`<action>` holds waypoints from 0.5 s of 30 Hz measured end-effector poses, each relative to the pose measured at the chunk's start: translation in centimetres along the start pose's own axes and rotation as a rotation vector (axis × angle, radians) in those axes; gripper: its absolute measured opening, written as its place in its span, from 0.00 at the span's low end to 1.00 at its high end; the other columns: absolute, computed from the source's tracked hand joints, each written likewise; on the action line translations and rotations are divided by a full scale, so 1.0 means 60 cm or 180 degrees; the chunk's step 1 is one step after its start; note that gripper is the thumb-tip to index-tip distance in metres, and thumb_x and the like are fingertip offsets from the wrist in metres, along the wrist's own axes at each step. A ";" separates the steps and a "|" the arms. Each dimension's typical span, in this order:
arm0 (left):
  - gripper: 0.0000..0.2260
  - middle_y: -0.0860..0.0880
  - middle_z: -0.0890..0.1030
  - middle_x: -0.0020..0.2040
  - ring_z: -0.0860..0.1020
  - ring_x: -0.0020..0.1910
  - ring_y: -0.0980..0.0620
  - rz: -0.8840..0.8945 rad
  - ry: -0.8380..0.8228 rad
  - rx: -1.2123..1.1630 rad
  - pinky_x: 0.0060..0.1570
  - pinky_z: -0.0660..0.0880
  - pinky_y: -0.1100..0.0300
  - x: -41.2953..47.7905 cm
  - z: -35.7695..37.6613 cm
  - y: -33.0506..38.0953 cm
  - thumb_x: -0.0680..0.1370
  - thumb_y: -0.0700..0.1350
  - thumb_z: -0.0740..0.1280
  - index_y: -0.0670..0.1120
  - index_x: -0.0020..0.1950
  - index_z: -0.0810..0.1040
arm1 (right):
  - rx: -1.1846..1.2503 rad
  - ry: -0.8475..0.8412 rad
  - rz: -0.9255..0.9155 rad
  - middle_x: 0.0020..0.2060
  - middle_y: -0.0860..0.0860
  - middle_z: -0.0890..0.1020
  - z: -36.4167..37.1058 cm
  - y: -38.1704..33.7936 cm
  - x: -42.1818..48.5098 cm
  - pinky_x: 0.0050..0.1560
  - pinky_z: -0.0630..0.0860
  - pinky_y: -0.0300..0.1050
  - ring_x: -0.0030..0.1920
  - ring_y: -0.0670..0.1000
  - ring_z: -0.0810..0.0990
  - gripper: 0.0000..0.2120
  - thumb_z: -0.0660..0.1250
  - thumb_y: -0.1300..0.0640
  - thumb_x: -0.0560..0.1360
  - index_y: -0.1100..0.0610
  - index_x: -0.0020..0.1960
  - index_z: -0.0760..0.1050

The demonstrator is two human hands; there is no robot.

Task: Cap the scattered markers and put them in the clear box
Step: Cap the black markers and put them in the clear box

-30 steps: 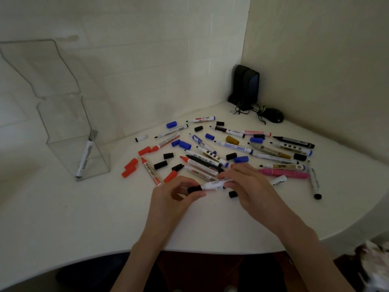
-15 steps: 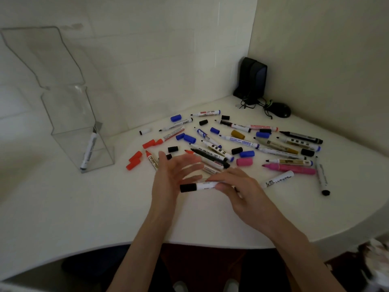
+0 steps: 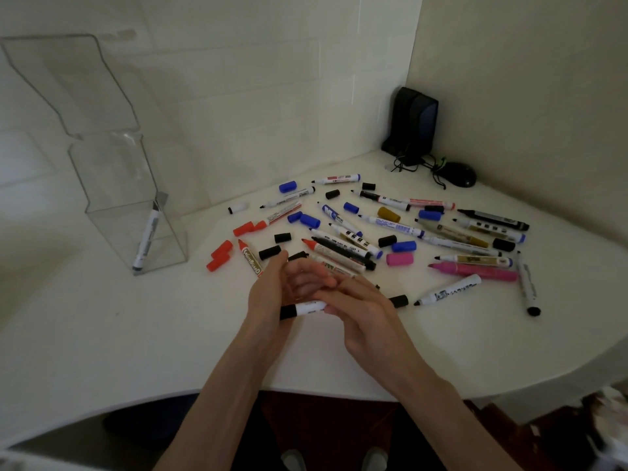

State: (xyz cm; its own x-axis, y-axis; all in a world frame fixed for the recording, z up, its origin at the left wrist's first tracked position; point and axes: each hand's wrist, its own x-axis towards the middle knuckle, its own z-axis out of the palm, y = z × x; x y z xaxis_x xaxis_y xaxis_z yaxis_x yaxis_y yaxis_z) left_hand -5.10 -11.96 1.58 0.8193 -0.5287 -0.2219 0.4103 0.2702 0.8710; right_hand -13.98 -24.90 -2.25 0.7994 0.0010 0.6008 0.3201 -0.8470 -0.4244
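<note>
My right hand (image 3: 368,316) grips a white marker with a black cap (image 3: 302,309), held level just above the white table. My left hand (image 3: 272,287) is beside it with fingers straight, its palm against the marker's capped end. Beyond my hands several markers lie scattered, among them a pink marker (image 3: 475,270) and a red marker (image 3: 250,258), both uncapped. Loose caps lie among them: red caps (image 3: 221,254), a pink cap (image 3: 400,259), a blue cap (image 3: 288,186). The clear box (image 3: 112,185) stands at the left with one capped marker (image 3: 146,239) leaning inside.
A black speaker (image 3: 413,125), a black mouse (image 3: 458,175) and tangled cables sit in the back corner. Walls close the table behind and at right. The table's curved front edge (image 3: 170,397) runs below my forearms.
My left hand let go of the marker's capped end and opened, then came back against it. My right hand has kept hold of the marker throughout.
</note>
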 end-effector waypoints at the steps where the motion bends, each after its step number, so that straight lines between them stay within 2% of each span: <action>1: 0.34 0.38 0.85 0.38 0.86 0.38 0.45 -0.0002 0.0024 -0.0011 0.37 0.83 0.56 0.001 -0.003 -0.001 0.87 0.52 0.49 0.42 0.32 0.85 | 0.0024 0.0023 0.0002 0.53 0.51 0.82 0.004 -0.001 -0.001 0.57 0.74 0.47 0.56 0.49 0.77 0.17 0.69 0.69 0.74 0.56 0.60 0.81; 4: 0.31 0.37 0.86 0.41 0.86 0.44 0.42 -0.0025 0.0088 -0.0008 0.40 0.84 0.52 0.002 -0.008 0.006 0.86 0.51 0.51 0.41 0.34 0.85 | 0.0152 0.0103 0.0054 0.56 0.51 0.82 0.015 -0.005 -0.003 0.61 0.74 0.47 0.59 0.49 0.78 0.18 0.66 0.68 0.75 0.55 0.61 0.81; 7: 0.23 0.36 0.86 0.52 0.84 0.55 0.37 -0.0111 0.0312 0.0142 0.56 0.81 0.41 0.001 -0.006 0.018 0.85 0.53 0.56 0.38 0.50 0.85 | 0.0554 0.0241 0.0401 0.58 0.48 0.82 0.020 -0.016 -0.004 0.62 0.73 0.46 0.61 0.48 0.78 0.16 0.64 0.66 0.77 0.54 0.61 0.81; 8: 0.23 0.37 0.86 0.54 0.84 0.56 0.37 -0.0095 0.0371 0.0226 0.57 0.80 0.40 0.002 -0.002 0.027 0.84 0.55 0.57 0.38 0.55 0.83 | 0.0766 0.0305 0.0562 0.57 0.47 0.83 0.020 -0.021 -0.002 0.61 0.73 0.45 0.61 0.47 0.78 0.15 0.65 0.66 0.78 0.53 0.60 0.81; 10: 0.23 0.42 0.86 0.54 0.85 0.56 0.42 0.0149 0.0404 0.0474 0.54 0.82 0.44 0.001 0.003 0.047 0.84 0.57 0.57 0.40 0.58 0.83 | 0.1103 0.0315 0.0854 0.55 0.42 0.83 0.019 -0.032 0.005 0.59 0.73 0.41 0.59 0.44 0.78 0.14 0.65 0.64 0.79 0.49 0.59 0.81; 11: 0.20 0.45 0.87 0.52 0.85 0.55 0.44 0.0388 0.0401 0.0770 0.52 0.83 0.51 -0.003 0.001 0.056 0.84 0.56 0.60 0.43 0.55 0.84 | 0.1147 0.0273 0.0937 0.54 0.39 0.82 0.018 -0.035 0.010 0.59 0.73 0.39 0.59 0.43 0.78 0.14 0.66 0.63 0.79 0.47 0.58 0.81; 13: 0.05 0.54 0.86 0.47 0.84 0.54 0.51 0.1034 0.0401 0.1988 0.48 0.79 0.68 -0.021 -0.015 0.070 0.82 0.49 0.68 0.50 0.50 0.83 | 0.1133 0.0251 0.1016 0.54 0.36 0.81 0.015 -0.038 0.014 0.58 0.71 0.32 0.59 0.40 0.78 0.13 0.66 0.60 0.80 0.46 0.59 0.80; 14: 0.02 0.57 0.85 0.47 0.84 0.52 0.55 0.1281 0.0319 0.2548 0.47 0.78 0.69 -0.031 -0.026 0.071 0.79 0.47 0.71 0.52 0.51 0.82 | 0.1177 0.0310 0.1052 0.53 0.34 0.81 0.014 -0.038 0.016 0.57 0.70 0.30 0.58 0.38 0.77 0.12 0.66 0.59 0.80 0.45 0.59 0.80; 15: 0.05 0.57 0.85 0.48 0.84 0.49 0.57 0.1412 0.0203 0.2874 0.47 0.80 0.67 -0.039 -0.042 0.065 0.77 0.47 0.73 0.52 0.53 0.82 | 0.1240 0.0366 0.1077 0.52 0.32 0.81 0.012 -0.038 0.018 0.56 0.69 0.28 0.57 0.36 0.77 0.12 0.66 0.59 0.80 0.44 0.59 0.79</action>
State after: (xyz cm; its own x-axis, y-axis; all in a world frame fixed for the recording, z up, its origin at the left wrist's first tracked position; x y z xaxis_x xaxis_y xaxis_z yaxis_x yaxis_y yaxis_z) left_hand -4.42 -7.67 4.40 0.8550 -0.4772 0.2029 -0.3723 -0.2926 0.8808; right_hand -13.49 -22.58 -1.15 0.8368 -0.3149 0.4478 0.2367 -0.5294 -0.8147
